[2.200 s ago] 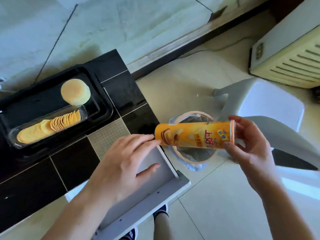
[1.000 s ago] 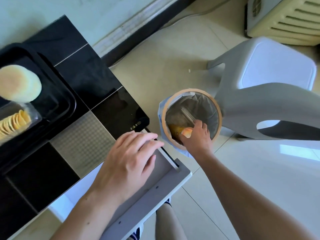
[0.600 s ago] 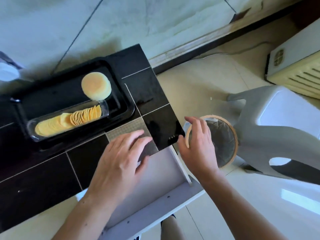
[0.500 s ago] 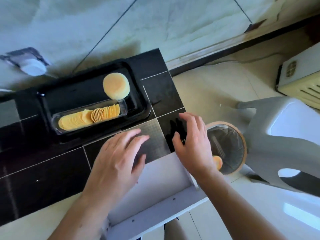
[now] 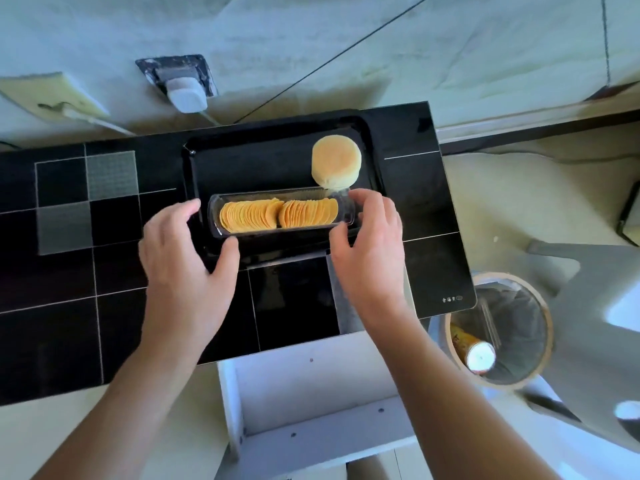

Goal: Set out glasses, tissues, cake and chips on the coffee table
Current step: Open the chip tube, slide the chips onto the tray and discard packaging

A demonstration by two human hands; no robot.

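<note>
A black serving tray (image 5: 277,140) lies on the black tiled coffee table (image 5: 104,289). In it stand a round pale cake (image 5: 336,166) and a clear plastic chip tray (image 5: 280,228) with a row of chips (image 5: 277,213). My right hand (image 5: 370,258) clasps the chip tray's right end, fingers over the far corner and thumb at the near corner. My left hand (image 5: 183,265) is at the left end with fingers spread, thumb on the serving tray's front rim. No glasses or tissues are in view.
An open white drawer (image 5: 311,393) sticks out under the table's near edge. To the right stands a waste bin (image 5: 543,317) with the orange chip can (image 5: 472,348) inside, beside a grey stool (image 5: 606,306). A white plug (image 5: 183,93) sits on the wall behind.
My right hand dropped the chip can into the bin and came back. Both hands moved forward from the drawer edge to the ends of the chip tray. The view turned left over the table.
</note>
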